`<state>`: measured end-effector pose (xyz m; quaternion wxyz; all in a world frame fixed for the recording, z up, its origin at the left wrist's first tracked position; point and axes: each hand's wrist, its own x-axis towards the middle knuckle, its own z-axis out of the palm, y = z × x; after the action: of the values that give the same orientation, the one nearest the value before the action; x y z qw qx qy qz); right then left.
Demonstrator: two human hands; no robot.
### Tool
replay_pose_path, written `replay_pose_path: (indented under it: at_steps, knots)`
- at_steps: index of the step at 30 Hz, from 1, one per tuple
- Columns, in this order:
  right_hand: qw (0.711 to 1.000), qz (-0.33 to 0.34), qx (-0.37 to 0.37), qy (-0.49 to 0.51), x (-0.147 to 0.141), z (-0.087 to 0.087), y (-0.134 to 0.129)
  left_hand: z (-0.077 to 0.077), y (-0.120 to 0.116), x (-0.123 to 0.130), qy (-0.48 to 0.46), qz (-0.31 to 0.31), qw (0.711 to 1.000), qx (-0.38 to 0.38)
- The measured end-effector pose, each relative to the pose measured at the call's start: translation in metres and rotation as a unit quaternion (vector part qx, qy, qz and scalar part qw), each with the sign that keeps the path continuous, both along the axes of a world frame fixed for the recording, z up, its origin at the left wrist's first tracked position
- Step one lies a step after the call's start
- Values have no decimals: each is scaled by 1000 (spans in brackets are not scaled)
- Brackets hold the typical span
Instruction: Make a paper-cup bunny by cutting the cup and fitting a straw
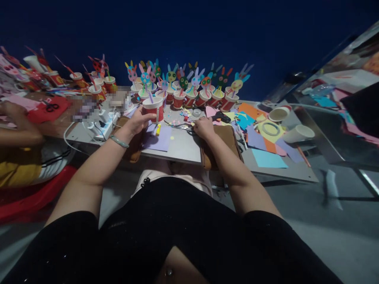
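My left hand [137,121] is closed around a red and white paper cup [154,109], lifted slightly above the table with its mouth upward. A purple strip stands at the cup's rim. My right hand [204,128] rests on the table with curled fingers; what they hold, if anything, is hidden. Beside it lie dark loops, too unclear to name. Below the cup are a purple paper sheet [156,142] and a small yellow object [158,129]. Behind both hands stand several paper cups [179,100] topped with colourful paper rabbit heads [196,80].
Brown pads [223,142] lie under my forearms. A white power strip [105,128] with cables is at left. Coloured paper sheets [269,158], a tape roll [270,129] and tipped cups [299,134] lie right. Another person's arm [20,134] reaches in from the left.
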<state>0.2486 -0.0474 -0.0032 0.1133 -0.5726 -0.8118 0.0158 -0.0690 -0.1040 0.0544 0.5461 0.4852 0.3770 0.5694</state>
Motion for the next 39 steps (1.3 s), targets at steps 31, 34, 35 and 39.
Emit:
replay_pose_path:
  at_steps: [31, 34, 35, 39]
  knots:
    - [983, 157, -60, -67, -57, 2, -65, -14, 86, 72, 18, -124, 991, -52]
    - [988, 129, -68, -42, -45, 13, -49, -11, 98, 70, -2, -134, 989, -60]
    - [991, 110, -66, -32, -39, 18, -41, -9, 101, 69, -9, -143, 988, -60]
    - [998, 4, -59, -3, -7, 35, 3, -9, 108, 63, -35, -173, 982, -65]
